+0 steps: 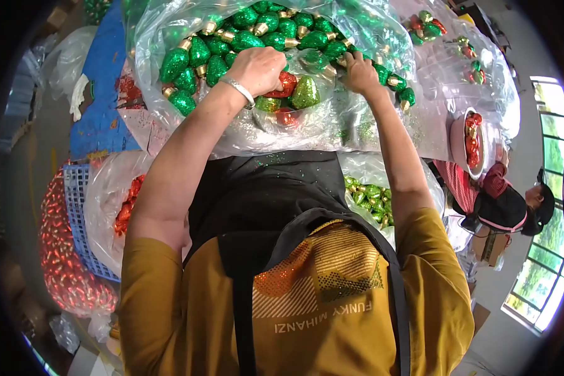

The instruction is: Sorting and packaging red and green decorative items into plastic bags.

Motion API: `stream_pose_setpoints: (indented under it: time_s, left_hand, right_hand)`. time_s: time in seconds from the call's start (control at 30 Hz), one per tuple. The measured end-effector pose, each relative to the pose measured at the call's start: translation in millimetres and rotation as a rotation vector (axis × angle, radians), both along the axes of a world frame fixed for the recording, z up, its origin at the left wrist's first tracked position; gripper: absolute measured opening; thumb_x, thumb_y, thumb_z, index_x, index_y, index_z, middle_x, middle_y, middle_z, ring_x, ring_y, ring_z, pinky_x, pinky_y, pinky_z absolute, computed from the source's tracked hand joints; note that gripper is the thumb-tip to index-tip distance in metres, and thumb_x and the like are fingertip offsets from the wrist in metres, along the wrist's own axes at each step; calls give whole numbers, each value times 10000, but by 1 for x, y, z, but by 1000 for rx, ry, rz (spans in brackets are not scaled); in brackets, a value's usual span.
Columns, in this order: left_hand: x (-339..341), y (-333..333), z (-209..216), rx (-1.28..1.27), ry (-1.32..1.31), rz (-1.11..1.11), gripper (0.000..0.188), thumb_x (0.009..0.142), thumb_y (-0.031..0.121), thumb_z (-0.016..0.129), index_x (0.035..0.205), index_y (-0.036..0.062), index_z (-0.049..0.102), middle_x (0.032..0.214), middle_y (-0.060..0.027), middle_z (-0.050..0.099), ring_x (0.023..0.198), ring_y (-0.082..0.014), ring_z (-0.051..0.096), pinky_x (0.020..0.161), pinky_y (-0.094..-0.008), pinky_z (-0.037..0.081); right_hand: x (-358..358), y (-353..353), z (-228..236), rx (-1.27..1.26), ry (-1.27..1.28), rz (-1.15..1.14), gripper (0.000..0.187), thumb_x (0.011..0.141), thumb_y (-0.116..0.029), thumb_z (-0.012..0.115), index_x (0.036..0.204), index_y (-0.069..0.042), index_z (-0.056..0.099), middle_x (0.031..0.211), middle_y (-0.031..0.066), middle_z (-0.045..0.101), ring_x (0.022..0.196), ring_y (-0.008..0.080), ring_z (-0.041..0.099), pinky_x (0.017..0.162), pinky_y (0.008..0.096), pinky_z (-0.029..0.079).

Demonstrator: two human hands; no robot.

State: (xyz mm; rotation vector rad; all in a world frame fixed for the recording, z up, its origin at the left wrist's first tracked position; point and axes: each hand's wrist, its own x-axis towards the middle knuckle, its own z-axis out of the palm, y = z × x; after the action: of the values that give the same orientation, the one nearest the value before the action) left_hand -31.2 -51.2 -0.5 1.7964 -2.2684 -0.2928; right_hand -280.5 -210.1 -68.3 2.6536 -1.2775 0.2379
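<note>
Counted: one bangle (244,91), one blue basket (76,210), one pale tub (459,143). Green glitter bulb ornaments (174,64): over a dozen, overlapping.

Gap between left hand (260,67) and right hand (361,74): a red bulb (287,84) and a light green bulb (305,93) fill some of it.
Near side: a hand could slip over the clear plastic (288,136), between left arm (197,135) and right arm (396,141).
Far side: green bulbs (245,40) crowd the way.
Far right: a pink tub (457,141) stands there.
</note>
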Motion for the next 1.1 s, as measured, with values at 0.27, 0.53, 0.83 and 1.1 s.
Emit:
stream_pose_setpoints:
  time_s: [0.27, 0.53, 0.83, 1.1]
  left_hand:
    - [2, -8, -2, -5, -13, 18, 377, 664, 314, 785, 751, 3, 591, 782, -165, 626, 791, -351, 625, 696, -436, 494]
    - [3, -6, -3, -42, -28, 26, 292, 659, 251, 782, 728, 16, 622, 755, -159, 642, 791, -350, 637, 680, -435, 505]
    - [14, -14, -33, -246, 105, -69, 160, 670, 143, 697, 741, 28, 611, 745, -167, 631, 769, -364, 623, 675, -439, 506]
    - [-1, -7, -10, 7, -75, -72, 250, 704, 81, 649, 943, 53, 585, 858, -162, 615, 835, -353, 598, 728, -421, 497]
  right_hand:
    - [10, 20, 76, 295, -619, 139, 263, 862, -250, 648, 979, -17, 610, 828, 137, 632, 797, 226, 617, 702, 356, 498]
    - [67, 96, 132, 971, -526, 448, 292, 855, -270, 679, 951, 2, 637, 795, 72, 656, 723, 145, 592, 665, 291, 470]
    - [99, 108, 133, 607, 253, 763, 429, 846, -432, 639, 883, -5, 625, 734, 177, 625, 676, 328, 612, 608, 392, 468]
    - [96, 112, 111, 688, 228, 628, 255, 792, -287, 670, 824, -35, 646, 788, 184, 652, 737, 353, 633, 608, 432, 488]
